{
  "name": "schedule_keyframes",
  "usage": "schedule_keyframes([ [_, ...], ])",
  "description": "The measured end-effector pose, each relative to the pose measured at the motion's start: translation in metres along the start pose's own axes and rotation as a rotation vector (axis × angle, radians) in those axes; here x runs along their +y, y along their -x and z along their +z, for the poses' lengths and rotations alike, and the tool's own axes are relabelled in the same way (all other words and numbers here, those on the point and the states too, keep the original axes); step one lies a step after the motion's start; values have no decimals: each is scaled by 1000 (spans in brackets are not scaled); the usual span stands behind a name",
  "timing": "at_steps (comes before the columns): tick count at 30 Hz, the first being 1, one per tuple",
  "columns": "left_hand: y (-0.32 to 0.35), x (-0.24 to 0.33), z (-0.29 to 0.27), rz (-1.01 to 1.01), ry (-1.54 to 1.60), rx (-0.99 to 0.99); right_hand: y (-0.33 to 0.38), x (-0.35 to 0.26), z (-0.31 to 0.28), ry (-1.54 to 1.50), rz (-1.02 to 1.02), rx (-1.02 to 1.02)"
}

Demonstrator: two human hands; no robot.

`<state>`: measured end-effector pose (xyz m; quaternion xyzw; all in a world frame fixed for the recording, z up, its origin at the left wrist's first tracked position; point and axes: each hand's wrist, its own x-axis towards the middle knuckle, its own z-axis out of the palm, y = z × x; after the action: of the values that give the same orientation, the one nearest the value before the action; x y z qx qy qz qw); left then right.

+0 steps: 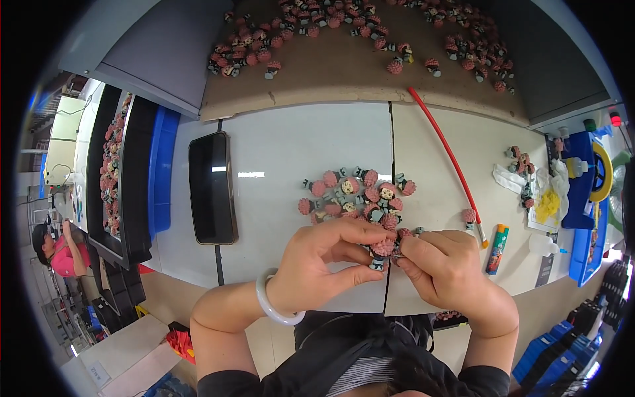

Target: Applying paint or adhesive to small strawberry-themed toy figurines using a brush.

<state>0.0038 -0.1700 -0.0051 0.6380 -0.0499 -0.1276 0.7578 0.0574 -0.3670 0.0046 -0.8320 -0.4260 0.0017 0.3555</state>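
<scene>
I see the desk [284, 165], a pile of pink-haired figurines [357, 193] mid-desk. At the near edge my left hand [324, 261] pinches one small figurine [382, 249]; right hand [444, 264] fingers closed on its other side. Step looks like fitting or trimming; next needs steady fine grip.

Dark phone [212, 188], red-handled brush [447, 153], perhaps a lighter [497, 249], blue bin [161, 171]

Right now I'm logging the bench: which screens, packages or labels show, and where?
Phone: left of the figurine pile, flat, dark blank rectangular screen.
Glue stick: right of right hand, orange-green tube.
Squeeze bottle: far right, white.
Label: lower left, small white rectangle.
</scene>
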Motion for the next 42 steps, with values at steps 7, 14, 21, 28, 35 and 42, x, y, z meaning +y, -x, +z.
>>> schedule_keyframes([
  [7, -1, -2, -1, -5, 6, -3, 0, -3, -1, -70, 77, -59],
  [14, -4, -4, -1, 6, 29, 11, -3, -1, -19, -169, 325, 68],
  [21, -10, -10, 2, -23, 31, 31, 5, 60, -33, 394, 816, -71],
  [28, -10, -7, 3, 94, -196, 94, 10, 24, -49, -82, 482, 675],
  [35, -10, -7, 3, 258, -589, 155, 18, 5, -23, -570, 72, 640],
  [42, -8, -8, 8, 377, -716, 231, 9, 7, -12, -289, 127, 547],
])
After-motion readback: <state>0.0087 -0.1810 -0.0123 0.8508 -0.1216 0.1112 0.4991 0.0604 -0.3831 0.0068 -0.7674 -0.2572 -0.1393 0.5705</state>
